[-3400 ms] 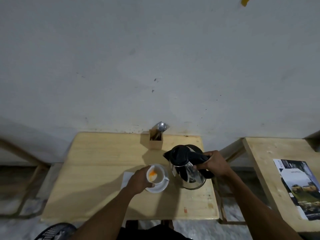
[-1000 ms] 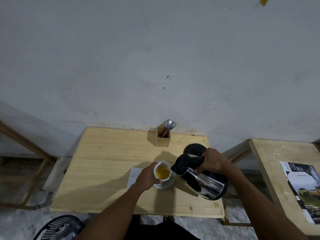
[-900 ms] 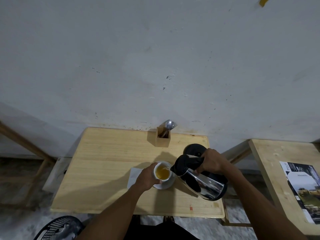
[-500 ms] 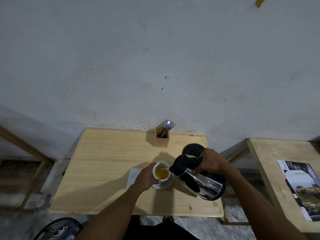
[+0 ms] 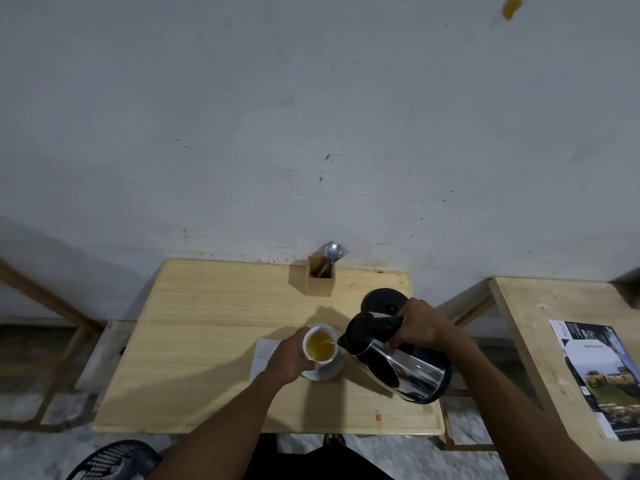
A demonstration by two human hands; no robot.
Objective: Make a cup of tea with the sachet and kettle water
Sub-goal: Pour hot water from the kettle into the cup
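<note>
Left hand [image 5: 289,358] gripped the nearly full cup [image 5: 320,347]; right hand [image 5: 417,323] clasped the tilted kettle [image 5: 398,365], risking overflow.

Kettle tipped over a cup of amber tea, lower centre of the frame.

The steel kettle [image 5: 401,365] with its black lid and handle tilts down to the left, spout at the rim of the white cup [image 5: 320,345]. The cup stands on a white saucer [image 5: 325,373] and holds amber liquid nearly to the brim.
</note>
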